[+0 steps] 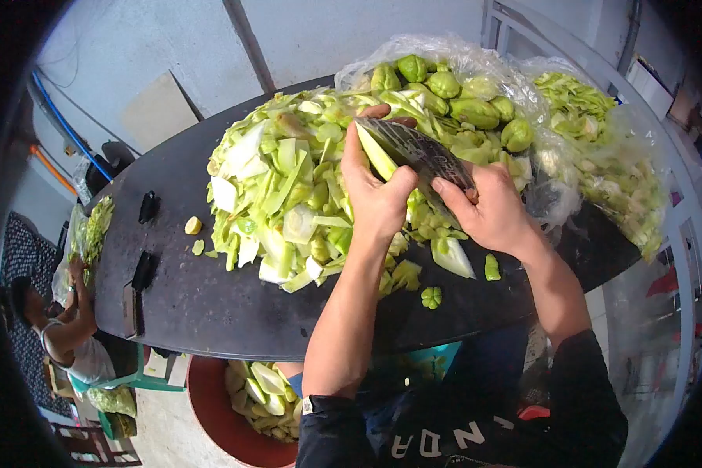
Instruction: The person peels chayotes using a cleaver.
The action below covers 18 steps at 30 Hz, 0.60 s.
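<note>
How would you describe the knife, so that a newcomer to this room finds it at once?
Start at the black table. Over the chayote pieces heaped on it, find the camera wearer's right hand. It grips the knife, whose broad, dark blade stands out against the pale green pieces.

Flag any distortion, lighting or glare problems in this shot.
Head view: strong fisheye, corners black, pale rail bowed at right; head view: cut pieces brightly lit, right sleeve nearly black; head view: glints on clear plastic; head view: knife shows no obvious blur.
</note>
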{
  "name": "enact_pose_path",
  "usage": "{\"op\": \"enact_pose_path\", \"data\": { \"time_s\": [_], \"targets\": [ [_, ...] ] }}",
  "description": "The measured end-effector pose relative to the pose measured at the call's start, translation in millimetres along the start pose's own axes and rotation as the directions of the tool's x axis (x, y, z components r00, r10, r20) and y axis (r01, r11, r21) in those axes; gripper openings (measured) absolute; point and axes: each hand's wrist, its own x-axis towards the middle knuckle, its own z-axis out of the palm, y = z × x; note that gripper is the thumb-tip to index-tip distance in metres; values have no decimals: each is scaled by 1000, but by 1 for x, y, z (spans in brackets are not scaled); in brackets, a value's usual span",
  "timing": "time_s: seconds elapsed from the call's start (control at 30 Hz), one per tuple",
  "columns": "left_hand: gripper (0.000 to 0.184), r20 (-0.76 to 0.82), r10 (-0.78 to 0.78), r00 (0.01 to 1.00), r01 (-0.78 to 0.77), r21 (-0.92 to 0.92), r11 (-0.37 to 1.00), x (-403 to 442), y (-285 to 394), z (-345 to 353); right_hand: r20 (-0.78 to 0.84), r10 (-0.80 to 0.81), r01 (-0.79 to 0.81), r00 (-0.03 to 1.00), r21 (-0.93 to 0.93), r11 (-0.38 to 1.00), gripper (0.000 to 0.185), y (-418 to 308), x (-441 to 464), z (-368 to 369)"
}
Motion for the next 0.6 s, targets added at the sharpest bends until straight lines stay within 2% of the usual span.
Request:
{"op": "enact_pose_path", "data": {
  "time_s": [0.07,0.2,0.27,0.3,0.37,0.47,0.6],
  "targets": [
    [64,33,2,999,-1,-24,1000,1,0,0,-11,75,-73,997,86,994,23,3,0,-2],
    [62,55,-30,998,33,-65,997,2,-1,-3,0,65,-65,998,100,993,27,13,1,-9],
    [62,68,-91,994,95,-51,994,2,1,-5,71,160,-167,985,114,979,20,19,2,-15],
    [62,73,-115,991,118,-45,992,2,2,-5,69,164,-172,984,116,978,20,22,2,-15],
    [64,91,-188,978,194,-59,979,3,3,-4,59,46,-47,997,15,999,24,26,3,-18],
    [68,112,-250,962,260,-82,962,2,3,-10,66,120,-128,991,129,983,26,26,2,-18],
    [73,156,-321,934,343,-145,928,3,4,-12,45,144,-147,989,82,986,27,27,1,-19]
  ]
}}
